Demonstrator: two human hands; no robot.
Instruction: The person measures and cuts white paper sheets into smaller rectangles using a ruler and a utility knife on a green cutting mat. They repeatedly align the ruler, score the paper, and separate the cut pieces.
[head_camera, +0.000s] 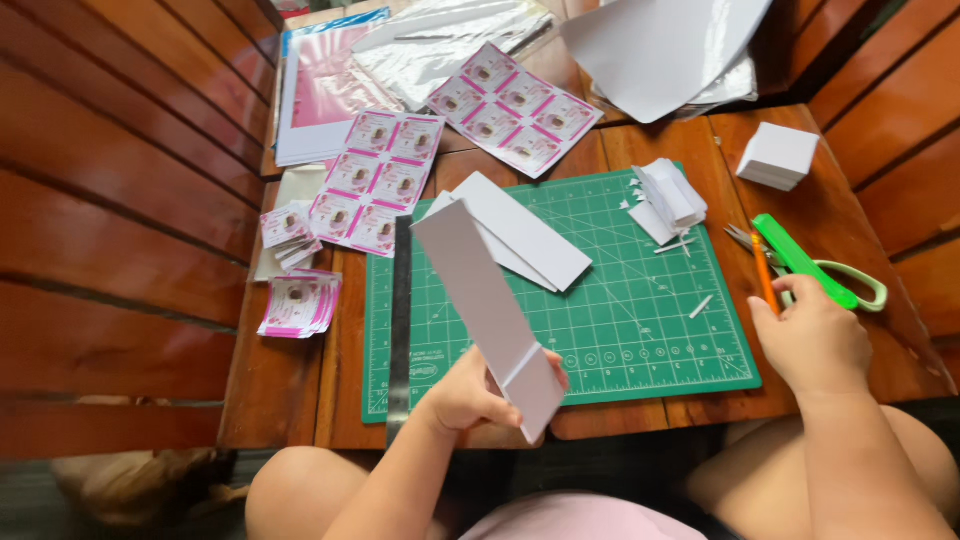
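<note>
At the far left of the wooden slatted table lie two small stacks of pink-bordered printed label cards, one fanned and one nearer the front edge. Beside them rest uncut sheets of the same pink labels in a grid, with a second sheet further back, near silvery plastic film.

A dark steel ruler runs along the left edge of the green gridded cutting mat. Over the mat's front edge, the left hand is closed around the lower end of a long white card strip with a folded flap, thumb and fingers pinching just beside the crease, the strip rising tilted away. It looks light, fairly stiff and easily dented, so holding it by the edges near the fold seems safest. More white strips lie flat on the mat, with folded white pieces and paper slivers beyond.

The right hand rests curled, knuckles up, touching an orange pencil-like tool; I cannot tell whether it grips it. Green-handled scissors lie just beyond, and a stack of small white square cards sits further back.
</note>
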